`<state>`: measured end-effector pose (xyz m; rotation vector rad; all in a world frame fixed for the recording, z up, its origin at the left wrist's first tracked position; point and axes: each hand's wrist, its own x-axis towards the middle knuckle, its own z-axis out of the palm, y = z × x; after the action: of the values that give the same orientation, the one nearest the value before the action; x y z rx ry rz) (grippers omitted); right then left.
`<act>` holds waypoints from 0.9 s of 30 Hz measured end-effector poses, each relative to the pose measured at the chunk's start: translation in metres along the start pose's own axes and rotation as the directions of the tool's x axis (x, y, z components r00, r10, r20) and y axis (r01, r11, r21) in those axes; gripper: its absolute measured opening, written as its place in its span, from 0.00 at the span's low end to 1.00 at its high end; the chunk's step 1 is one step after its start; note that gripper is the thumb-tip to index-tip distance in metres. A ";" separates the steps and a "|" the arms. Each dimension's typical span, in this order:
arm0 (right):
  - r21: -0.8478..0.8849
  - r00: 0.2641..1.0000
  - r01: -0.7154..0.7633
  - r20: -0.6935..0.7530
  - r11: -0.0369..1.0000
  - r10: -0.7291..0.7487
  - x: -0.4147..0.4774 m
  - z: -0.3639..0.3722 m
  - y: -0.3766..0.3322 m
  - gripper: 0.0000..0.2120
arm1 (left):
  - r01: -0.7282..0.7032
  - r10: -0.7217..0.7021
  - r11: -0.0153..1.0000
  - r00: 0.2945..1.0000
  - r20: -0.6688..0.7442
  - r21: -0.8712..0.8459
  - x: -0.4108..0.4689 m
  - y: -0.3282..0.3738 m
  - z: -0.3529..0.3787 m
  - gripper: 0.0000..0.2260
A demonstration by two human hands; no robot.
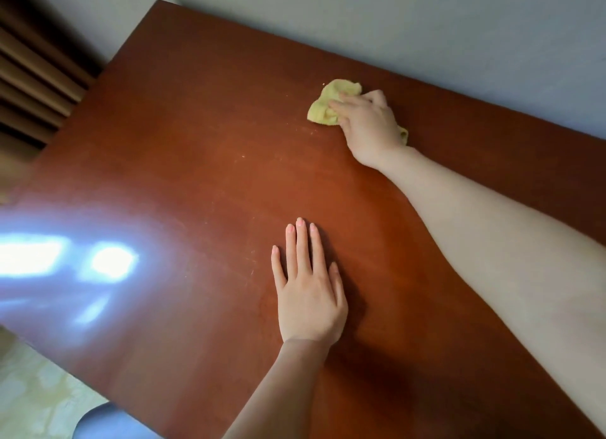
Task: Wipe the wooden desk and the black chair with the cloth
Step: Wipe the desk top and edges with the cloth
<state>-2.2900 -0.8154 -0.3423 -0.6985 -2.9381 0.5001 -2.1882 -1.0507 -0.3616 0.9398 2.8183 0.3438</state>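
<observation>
The reddish-brown wooden desk (203, 163) fills most of the view. A crumpled yellow cloth (323, 105) lies on the desk near its far edge by the wall. My right hand (367, 123) rests on top of the cloth with fingers pressing it down against the wood; a bit of cloth shows behind the wrist. My left hand (308, 291) lies flat on the desk nearer to me, fingers straight and together, holding nothing. The black chair is not clearly in view.
A grey wall (426, 28) runs along the desk's far edge. Brown curtains (29, 77) hang at the left. Bright window glare (65, 261) reflects off the desk's left part. Pale floor (39, 396) and a grey rounded object (98, 419) show below the desk's near-left edge.
</observation>
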 end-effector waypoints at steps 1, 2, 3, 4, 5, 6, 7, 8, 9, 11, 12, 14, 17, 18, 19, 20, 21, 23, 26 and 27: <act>0.006 0.999 0.048 -0.005 0.999 -0.048 -0.007 0.005 -0.010 0.18 | 0.001 -0.001 1.000 1.000 -0.002 0.000 0.000 0.000 0.000 0.25; 0.020 0.997 0.080 -0.021 0.997 -0.080 -0.017 0.009 -0.019 0.18 | 0.001 -0.001 1.000 1.000 -0.005 0.000 0.000 0.000 -0.001 0.25; 0.042 0.994 0.101 -0.043 0.994 -0.100 -0.027 0.012 -0.025 0.17 | 0.001 -0.001 1.000 1.000 -0.007 0.001 0.001 0.000 0.000 0.25; 0.066 0.992 0.119 -0.058 0.991 -0.116 -0.039 0.015 -0.030 0.17 | 0.002 -0.002 1.000 1.000 -0.007 0.001 0.001 0.000 0.000 0.26; 0.081 0.989 0.137 -0.064 0.987 -0.132 -0.051 0.017 -0.033 0.17 | 0.004 -0.004 1.000 1.000 -0.006 0.002 0.001 0.000 0.000 0.26; 0.085 0.987 0.155 -0.064 0.984 -0.150 -0.063 0.018 -0.034 0.17 | 0.005 -0.005 1.000 1.000 -0.005 0.004 0.001 0.000 0.000 0.26; 0.079 0.985 0.168 -0.059 0.983 -0.163 -0.076 0.018 -0.035 0.17 | 0.006 -0.006 1.000 1.000 -0.006 0.005 0.001 0.000 0.001 0.26; 0.066 0.983 0.178 -0.050 0.982 -0.175 -0.088 0.018 -0.034 0.17 | 0.006 -0.006 1.000 1.000 -0.005 0.004 0.001 0.000 0.001 0.25; 0.051 0.982 0.188 -0.040 0.981 -0.186 -0.100 0.016 -0.033 0.17 | 0.004 -0.004 1.000 1.000 -0.005 0.006 0.001 -0.001 0.000 0.25; 0.029 0.976 0.216 -0.028 0.976 -0.215 -0.124 0.011 -0.028 0.17 | 0.001 -0.001 1.000 1.000 -0.010 0.009 0.001 -0.001 0.000 0.25; 0.025 0.973 0.228 -0.026 0.973 -0.227 -0.136 0.008 -0.025 0.18 | 0.001 -0.001 1.000 1.000 -0.012 0.007 0.001 -0.001 0.000 0.25; 0.016 0.970 0.243 -0.024 0.970 -0.243 -0.159 0.002 -0.013 0.18 | -0.001 0.001 1.000 1.000 -0.008 -0.003 0.001 -0.001 0.000 0.25; 0.000 0.966 0.256 -0.026 0.967 -0.256 -0.179 -0.007 0.007 0.20 | -0.002 0.002 1.000 1.000 -0.006 -0.010 0.000 0.000 0.000 0.26; 0.003 0.967 0.253 -0.025 0.968 -0.253 -0.179 -0.010 0.013 0.20 | -0.002 0.002 1.000 1.000 -0.005 -0.012 0.000 -0.001 0.000 0.26; 0.007 0.970 0.242 -0.024 0.970 -0.242 -0.176 -0.013 0.020 0.20 | -0.003 0.003 1.000 1.000 -0.003 -0.013 0.001 -0.001 0.000 0.26; 0.009 0.975 0.221 -0.024 0.975 -0.221 -0.171 -0.016 0.028 0.19 | -0.003 0.003 1.000 1.000 0.001 -0.015 0.001 -0.001 0.000 0.26; 0.010 0.981 0.194 -0.029 0.981 -0.193 -0.164 -0.020 0.036 0.19 | -0.002 0.002 1.000 1.000 0.004 -0.015 0.001 -0.001 0.000 0.26; -0.003 0.991 0.122 -0.047 0.993 -0.122 -0.146 -0.028 0.052 0.18 | -0.004 0.004 1.000 1.000 0.001 -0.014 0.001 -0.002 0.000 0.26; -0.046 0.997 0.029 -0.068 0.999 -0.032 -0.113 -0.034 0.070 0.17 | -0.002 0.002 1.000 1.000 0.003 -0.022 0.000 -0.001 -0.001 0.26; -0.055 0.997 0.007 -0.078 0.998 -0.011 -0.102 -0.035 0.073 0.17 | -0.002 0.003 1.000 1.000 0.006 -0.023 0.000 0.000 -0.002 0.26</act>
<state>-2.1626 -0.7891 -0.3341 -0.6937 -2.8904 0.3834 -2.1886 -1.0514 -0.3598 0.9383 2.8022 0.3722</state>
